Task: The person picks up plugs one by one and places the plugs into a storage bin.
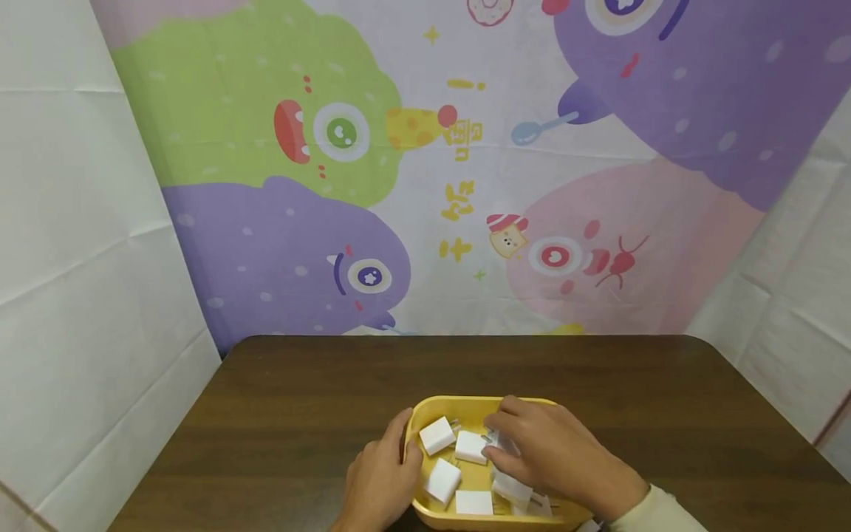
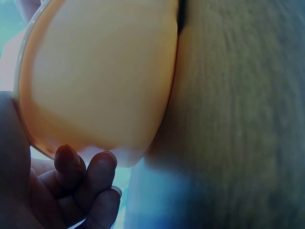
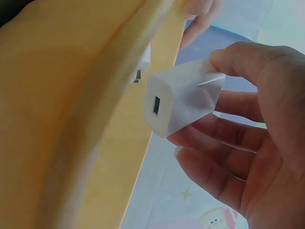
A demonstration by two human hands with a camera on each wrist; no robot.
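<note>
Head view shows a yellow tray [image 1: 425, 414] on the brown bench [image 1: 299, 399], close to the person. White chargers [image 1: 437, 435] lie in it. The right hand [image 1: 552, 451] is over the tray's right side and is nearer to them than the left. Its thumb and fingers [image 3: 224, 131] pinch one white charger [image 3: 183, 98]. That charger is up off the tray, just beside the yellow rim, and its small plug hole faces away from the palm, toward the tray. The left hand [image 1: 382, 476] holds the tray's left rim, thumb up on the edge. Its fingers [image 2: 97, 171] curl under the tray's side.
</note>
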